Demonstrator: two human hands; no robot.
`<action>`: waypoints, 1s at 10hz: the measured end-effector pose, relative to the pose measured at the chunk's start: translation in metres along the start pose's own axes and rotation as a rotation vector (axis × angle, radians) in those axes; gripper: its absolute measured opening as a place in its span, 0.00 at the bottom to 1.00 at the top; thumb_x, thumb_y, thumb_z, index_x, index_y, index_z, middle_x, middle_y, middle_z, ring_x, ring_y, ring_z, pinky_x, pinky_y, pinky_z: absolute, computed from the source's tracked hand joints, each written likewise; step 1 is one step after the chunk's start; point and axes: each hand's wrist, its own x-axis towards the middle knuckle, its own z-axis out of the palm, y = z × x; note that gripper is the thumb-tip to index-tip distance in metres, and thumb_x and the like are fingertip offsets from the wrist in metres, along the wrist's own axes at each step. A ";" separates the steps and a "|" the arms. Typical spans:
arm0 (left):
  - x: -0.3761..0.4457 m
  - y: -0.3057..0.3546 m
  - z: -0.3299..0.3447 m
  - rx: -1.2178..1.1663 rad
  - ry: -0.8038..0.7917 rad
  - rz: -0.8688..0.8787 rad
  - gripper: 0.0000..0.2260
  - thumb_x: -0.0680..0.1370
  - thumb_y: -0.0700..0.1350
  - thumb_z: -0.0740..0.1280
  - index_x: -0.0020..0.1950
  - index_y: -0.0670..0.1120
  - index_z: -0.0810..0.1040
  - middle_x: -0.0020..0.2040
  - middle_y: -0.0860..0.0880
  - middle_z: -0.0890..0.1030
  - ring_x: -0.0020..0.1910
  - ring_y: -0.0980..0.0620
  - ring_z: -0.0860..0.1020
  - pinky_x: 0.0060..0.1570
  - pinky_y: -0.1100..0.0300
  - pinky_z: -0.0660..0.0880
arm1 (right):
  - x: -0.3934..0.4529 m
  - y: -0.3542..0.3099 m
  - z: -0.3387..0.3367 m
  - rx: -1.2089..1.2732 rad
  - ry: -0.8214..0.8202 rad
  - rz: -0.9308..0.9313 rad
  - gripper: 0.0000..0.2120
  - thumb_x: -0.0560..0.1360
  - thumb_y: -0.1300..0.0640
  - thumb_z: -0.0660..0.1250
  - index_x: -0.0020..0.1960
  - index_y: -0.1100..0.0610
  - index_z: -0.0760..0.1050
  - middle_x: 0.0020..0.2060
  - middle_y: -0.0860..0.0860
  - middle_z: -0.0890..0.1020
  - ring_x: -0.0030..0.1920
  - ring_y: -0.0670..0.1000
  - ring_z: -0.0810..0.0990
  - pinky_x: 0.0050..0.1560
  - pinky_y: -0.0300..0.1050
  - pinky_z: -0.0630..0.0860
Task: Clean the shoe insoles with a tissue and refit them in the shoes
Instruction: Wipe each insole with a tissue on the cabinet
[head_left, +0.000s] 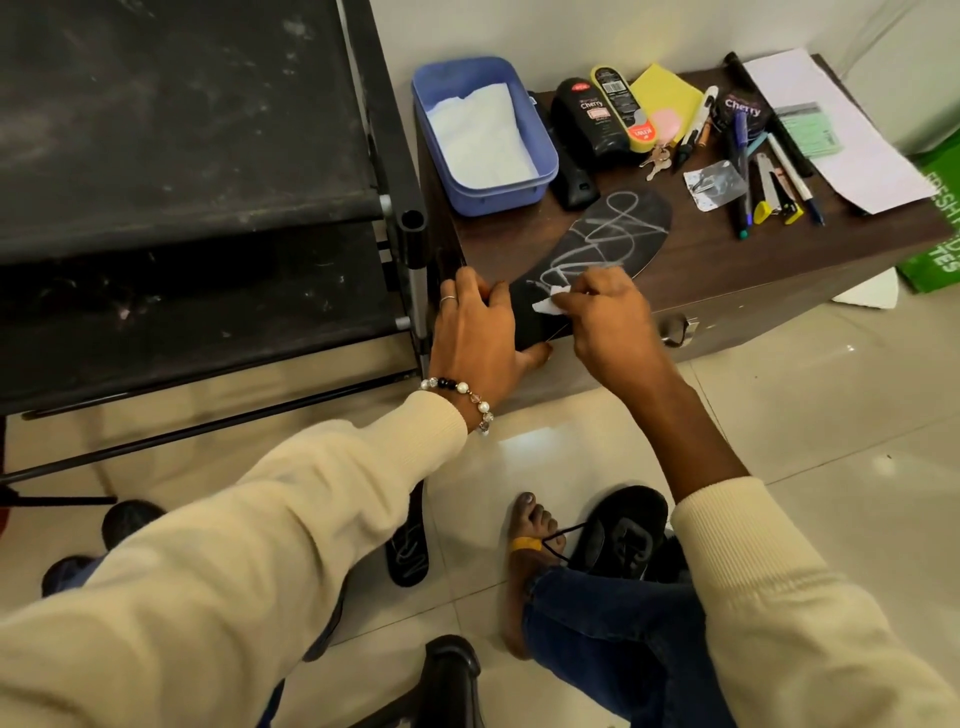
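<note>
While the left hand (475, 332) presses down on the heel end of the insole (597, 249), fingers flat on top and thumb hooked under the worktop (727, 270) edge, the right hand (605, 312) pinches a small wad of tissue (550, 304) against the insole's near half. That heel end overhangs the worktop edge, so a hard stroke toward the body could, I judge, tip or slide the insole off if the left hand eases up. The wad is small and thin; it looks likely to shred or smear the pale scribbled marks rather than lift them, and fresh sheets lie in the blue tub (540, 171) well beyond the toe end. A long sweep forward might knock the keys (655, 161) or polish bottles (589, 122) near the insole's tip. The insole is flat, matte black, rounded at the toe, streaked with grey loops. The worktop is dark wood grain, smooth. A second insole (410, 556) lies on the glossy tiled floor beside a black shoe (626, 530), both still waiting.
</note>
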 end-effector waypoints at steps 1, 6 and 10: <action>0.000 0.000 -0.002 -0.017 -0.016 -0.004 0.34 0.71 0.62 0.70 0.69 0.43 0.68 0.60 0.44 0.65 0.59 0.46 0.65 0.57 0.57 0.69 | 0.004 0.010 0.006 -0.060 0.052 0.110 0.14 0.74 0.67 0.59 0.55 0.62 0.79 0.52 0.60 0.75 0.53 0.51 0.71 0.45 0.30 0.56; 0.001 -0.004 0.002 -0.077 0.015 0.007 0.29 0.69 0.59 0.72 0.63 0.43 0.73 0.58 0.44 0.66 0.57 0.45 0.67 0.57 0.55 0.72 | 0.020 -0.020 0.016 -0.091 0.042 0.018 0.11 0.74 0.67 0.62 0.52 0.63 0.80 0.50 0.63 0.76 0.52 0.61 0.72 0.47 0.40 0.60; 0.002 -0.004 -0.001 -0.100 -0.001 0.005 0.31 0.69 0.57 0.74 0.65 0.43 0.71 0.60 0.43 0.66 0.59 0.44 0.66 0.59 0.53 0.71 | 0.032 -0.030 0.018 -0.193 0.033 -0.087 0.11 0.74 0.65 0.64 0.53 0.67 0.80 0.47 0.64 0.78 0.51 0.63 0.74 0.43 0.44 0.65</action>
